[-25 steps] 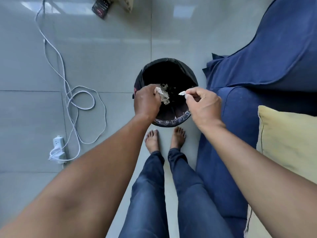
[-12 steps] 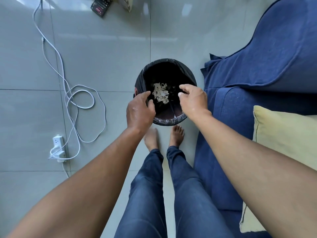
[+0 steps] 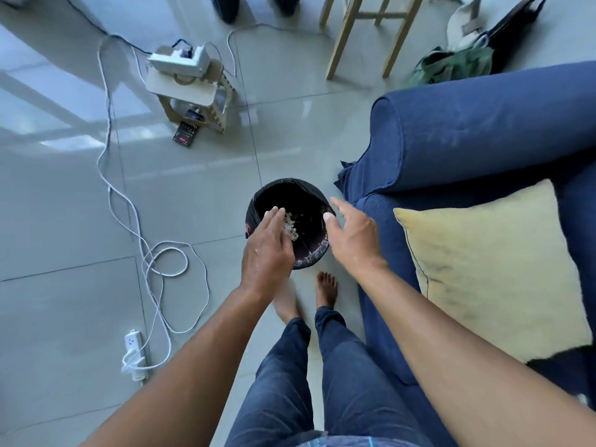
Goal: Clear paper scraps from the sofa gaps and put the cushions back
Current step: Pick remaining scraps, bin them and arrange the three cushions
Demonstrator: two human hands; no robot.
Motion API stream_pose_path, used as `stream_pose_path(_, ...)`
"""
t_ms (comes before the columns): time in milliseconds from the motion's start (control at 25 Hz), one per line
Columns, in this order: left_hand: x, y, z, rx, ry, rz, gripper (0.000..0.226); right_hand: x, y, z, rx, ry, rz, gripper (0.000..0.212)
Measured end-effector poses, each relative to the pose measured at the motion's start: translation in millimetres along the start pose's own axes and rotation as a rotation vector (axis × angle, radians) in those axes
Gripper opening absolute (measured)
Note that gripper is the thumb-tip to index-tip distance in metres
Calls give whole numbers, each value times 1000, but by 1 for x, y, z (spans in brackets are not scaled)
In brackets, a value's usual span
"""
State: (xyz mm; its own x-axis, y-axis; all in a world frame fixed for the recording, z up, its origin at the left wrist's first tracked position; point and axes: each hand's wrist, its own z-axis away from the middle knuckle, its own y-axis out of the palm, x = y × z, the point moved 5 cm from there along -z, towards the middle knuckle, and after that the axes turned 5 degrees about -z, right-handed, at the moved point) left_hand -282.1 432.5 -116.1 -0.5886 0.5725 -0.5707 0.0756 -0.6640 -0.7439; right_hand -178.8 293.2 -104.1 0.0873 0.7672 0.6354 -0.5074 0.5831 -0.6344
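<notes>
Black liner covered the small round bin (image 3: 309, 191) on the grey tiled floor (image 3: 64, 301), about centre of view, just at 9 o'clock of the blue sofa (image 3: 483, 130). Paper scraps (image 3: 290, 225) lay in a pale heap inside the bin, toward its 9 o'clock side. Left hand (image 3: 269, 250) hovered over the bin's 8 o'clock rim, palm down, fingers straight and together, tips over the scraps; whether they touched the paper could not be told. It gripped nothing. Right hand (image 3: 351, 235) hung over the 3 o'clock rim, fingers spread and relaxed, thumb out toward the bin, holding nothing.

Yellow cushion (image 3: 493, 269) lay on the sofa seat at 3 o'clock of the hands, one corner toward the bin, below the rolled sofa arm. Loose blue cover fabric bunched at the sofa's front corner, just beside the bin.

The person stood barefoot in dark jeans (image 3: 322, 382), toes of the right foot (image 3: 326, 288) just at 6 o'clock of the bin; the left foot was mostly hidden under the left wrist.

White cable (image 3: 129, 204) snaked across the floor at 9 o'clock, looped once, and ran to a white power strip (image 3: 134, 350) at 7 o'clock. A small wooden stool (image 3: 190, 88) with a white box on top stood at 11 o'clock, a dark device (image 3: 185, 137) on the floor beside its foot. Pale wooden legs (image 3: 342, 43) of some furniture rose at 12 o'clock. Green and dark bags (image 3: 458, 62) were piled at 1 o'clock, behind the sofa arm.
</notes>
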Motion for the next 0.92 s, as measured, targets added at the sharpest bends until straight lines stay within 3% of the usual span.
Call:
stream_pose_path(280,-96,-26,50,32,268,-88,51,-7,-92,76,-257,-32,-85,52)
stream_pose_path(920,-295,54,200,307,838,-326,66,-165,-241,287,-705,236,-212,64)
